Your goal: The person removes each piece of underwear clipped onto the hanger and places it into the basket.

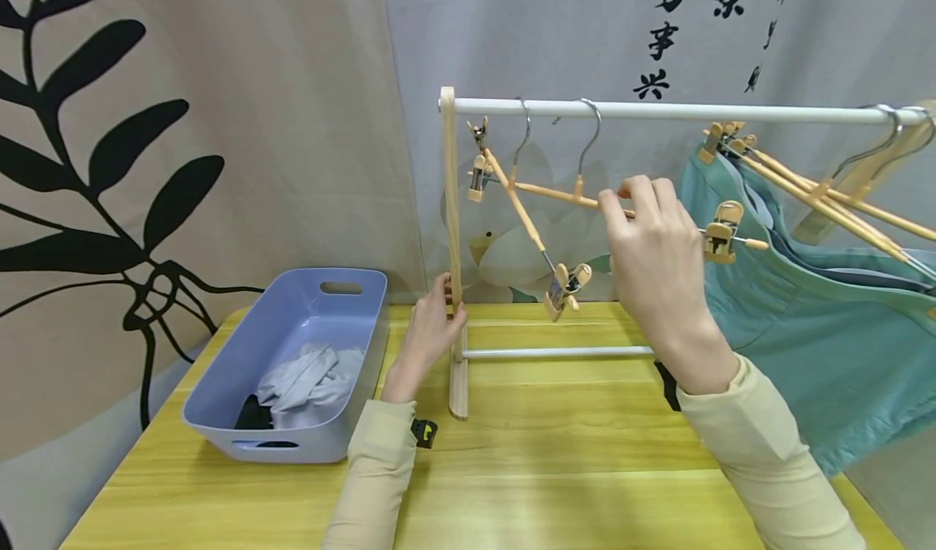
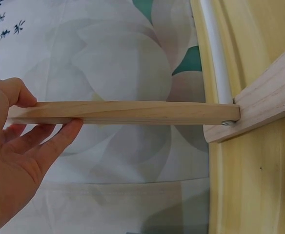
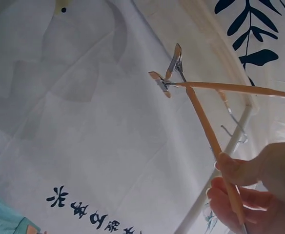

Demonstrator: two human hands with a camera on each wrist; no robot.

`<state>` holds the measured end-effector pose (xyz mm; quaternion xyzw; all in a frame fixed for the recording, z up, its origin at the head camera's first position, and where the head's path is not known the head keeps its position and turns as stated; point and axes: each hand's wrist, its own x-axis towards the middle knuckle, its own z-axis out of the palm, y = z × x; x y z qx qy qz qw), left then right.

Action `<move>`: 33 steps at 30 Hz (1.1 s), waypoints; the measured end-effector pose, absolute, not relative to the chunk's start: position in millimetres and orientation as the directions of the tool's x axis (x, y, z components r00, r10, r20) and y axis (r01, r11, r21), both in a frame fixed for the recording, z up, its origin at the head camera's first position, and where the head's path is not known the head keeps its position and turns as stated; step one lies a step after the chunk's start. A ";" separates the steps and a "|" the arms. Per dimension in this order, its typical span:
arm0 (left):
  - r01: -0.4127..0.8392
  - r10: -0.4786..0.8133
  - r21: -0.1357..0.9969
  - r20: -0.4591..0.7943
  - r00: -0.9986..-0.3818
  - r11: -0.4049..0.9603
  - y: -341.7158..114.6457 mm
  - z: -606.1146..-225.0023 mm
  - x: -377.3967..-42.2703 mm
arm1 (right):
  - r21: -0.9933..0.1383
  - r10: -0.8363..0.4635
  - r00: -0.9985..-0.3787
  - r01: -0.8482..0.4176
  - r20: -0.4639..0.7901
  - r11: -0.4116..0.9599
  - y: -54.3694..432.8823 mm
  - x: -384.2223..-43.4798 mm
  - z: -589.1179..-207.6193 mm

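**A:** Head view pretty much tells it: teal clothes (image 1: pixel 819 322) already clipped up at the right end of the rail (image 1: pixel 658 111), two empty hangers (image 1: pixel 556 197) at the left end, and grey cloth (image 1: pixel 310 383) waiting in the bin (image 1: pixel 292 322) on the table (image 1: pixel 548 469). So I'd guess partway, with the bin stuff left.

**B:** Hands?

**A:** Right hand (image 1: pixel 658 249) pinches a hanger bar. Left hand (image 1: pixel 431 331) wraps loosely round the rack's post (image 1: pixel 449 209), thumb one side, fingers the other.

**B:** Wrist cams add anything?

**A:** Left wrist shows the post's (image 2: pixel 132 112) foot joint close up. Right wrist shows fingertips (image 3: pixel 230 168) on the bar and the far clips (image 3: pixel 167 75), but no bin or clothes.
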<state>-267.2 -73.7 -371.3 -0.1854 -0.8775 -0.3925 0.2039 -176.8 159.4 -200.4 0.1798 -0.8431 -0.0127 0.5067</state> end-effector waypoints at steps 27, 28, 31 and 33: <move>0.498 0.171 0.610 0.514 -0.841 0.617 -74.5 -371.8 -266.7 | 0.128 -0.268 -0.371 -0.361 0.889 0.924 178.0 -139.1 -171.4; 0.497 0.171 0.611 0.513 -0.841 0.616 -74.5 -371.8 -266.9 | 0.101 -0.240 -0.373 -0.357 0.896 0.929 181.7 -140.2 -170.4; 0.490 0.168 0.604 0.509 -0.844 0.629 -74.7 -371.4 -266.7 | 0.044 -0.181 -0.393 -0.333 0.902 0.942 194.6 -144.2 -168.1; 0.482 0.166 0.600 0.505 -0.847 0.638 -74.8 -371.2 -266.7 | 0.016 -0.148 -0.406 -0.311 0.902 0.950 203.6 -147.7 -167.7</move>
